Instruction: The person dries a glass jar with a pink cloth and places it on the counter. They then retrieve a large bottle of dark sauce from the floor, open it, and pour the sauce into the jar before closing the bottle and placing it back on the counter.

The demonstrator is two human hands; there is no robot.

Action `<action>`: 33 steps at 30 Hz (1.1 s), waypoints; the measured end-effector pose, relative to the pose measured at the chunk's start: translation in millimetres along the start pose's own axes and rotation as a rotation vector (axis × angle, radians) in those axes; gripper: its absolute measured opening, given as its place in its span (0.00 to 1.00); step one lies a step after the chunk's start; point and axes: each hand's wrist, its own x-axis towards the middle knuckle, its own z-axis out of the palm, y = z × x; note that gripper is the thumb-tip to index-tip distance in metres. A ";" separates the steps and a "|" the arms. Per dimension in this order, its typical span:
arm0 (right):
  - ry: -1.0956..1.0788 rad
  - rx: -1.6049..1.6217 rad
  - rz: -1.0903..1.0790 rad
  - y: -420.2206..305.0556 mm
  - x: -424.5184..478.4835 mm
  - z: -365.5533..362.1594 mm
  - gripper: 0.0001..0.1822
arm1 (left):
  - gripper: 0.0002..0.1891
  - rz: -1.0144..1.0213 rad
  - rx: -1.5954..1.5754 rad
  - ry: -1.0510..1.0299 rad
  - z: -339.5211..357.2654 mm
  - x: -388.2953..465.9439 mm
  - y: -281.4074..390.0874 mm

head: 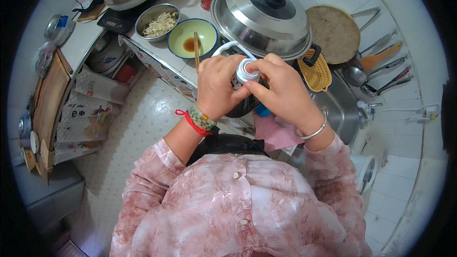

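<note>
My left hand is wrapped around the neck of a dark bottle, just under its white cap. The thumb and forefinger of my right hand grip that cap from the right. A white curved handle shows just beyond my fingers; whether it belongs to the bottle I cannot tell. Close by on the counter sits a light green bowl with a blue rim, a little brown liquid in its bottom. A pair of wooden chopsticks leans in it. Most of the bottle is hidden by my hands.
Behind my hands stands a large steel pot with a domed lid. A steel bowl of pale food strips is left of the green bowl, near a digital scale. A yellow basket hangs over the sink. Utensils line the wall.
</note>
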 end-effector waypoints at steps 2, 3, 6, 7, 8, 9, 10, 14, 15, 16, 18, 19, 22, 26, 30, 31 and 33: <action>-0.147 0.210 0.176 -5.4 4.3 -8.2 0.14 | 0.25 0.002 0.005 -0.001 -1.0 -1.0 -1.1; -0.206 0.305 0.258 -4.2 7.0 -12.2 0.15 | 0.25 0.005 0.011 -0.010 -1.3 -1.4 -1.1; -0.257 0.549 0.456 2.2 15.7 -16.3 0.16 | 0.26 0.007 0.009 -0.042 -2.0 0.0 0.5; -0.268 0.499 0.476 -0.3 18.3 -16.6 0.15 | 0.26 0.008 0.006 -0.055 -2.4 0.9 1.1; -0.278 0.449 0.497 -5.0 21.6 -17.6 0.14 | 0.26 0.006 0.013 -0.062 -2.9 1.6 1.1; -0.292 0.399 0.517 -8.8 24.4 -16.6 0.14 | 0.27 0.001 0.022 -0.067 -4.1 1.4 0.3; -0.261 0.524 0.562 -10.6 25.5 -12.4 0.12 | 0.27 -0.003 0.031 -0.072 -5.4 1.4 -0.6; -0.159 0.956 0.756 -9.7 16.4 -6.5 0.08 | 0.26 0.024 -0.078 -0.085 -13.9 9.4 -1.9; -0.145 1.052 0.808 -10.7 11.9 -7.3 0.07 | 0.25 0.047 -0.147 -0.091 -18.3 13.4 -1.5; -0.103 1.117 0.841 -16.3 7.2 -6.3 0.08 | 0.24 0.069 -0.216 -0.096 -20.7 15.8 -2.5; -0.052 1.375 0.778 -16.4 -3.4 -0.6 0.09 | 0.22 0.082 -0.259 -0.103 -16.1 16.4 -10.8; -0.023 1.503 0.740 -16.1 -8.9 3.1 0.10 | 0.21 0.088 -0.280 -0.107 -14.6 17.1 -13.5; 0.134 1.752 0.651 -19.3 -25.0 23.0 0.13 | 0.16 0.064 -0.354 -0.107 -15.2 22.0 -11.4; 0.239 2.011 0.456 -16.2 -33.9 48.5 0.18 | 0.10 0.078 -0.449 -0.096 -12.5 27.5 -17.2; 0.286 2.042 0.453 -22.0 -37.2 49.2 0.21 | 0.10 0.095 -0.517 -0.164 -14.2 31.3 -20.4; 0.241 1.930 0.484 -25.1 -38.3 43.9 0.22 | 0.10 0.107 -0.525 -0.184 -14.7 31.4 -21.3; 0.157 1.703 0.542 -36.9 -38.8 27.7 0.24 | 0.09 0.120 -0.537 -0.213 -15.3 31.5 -21.8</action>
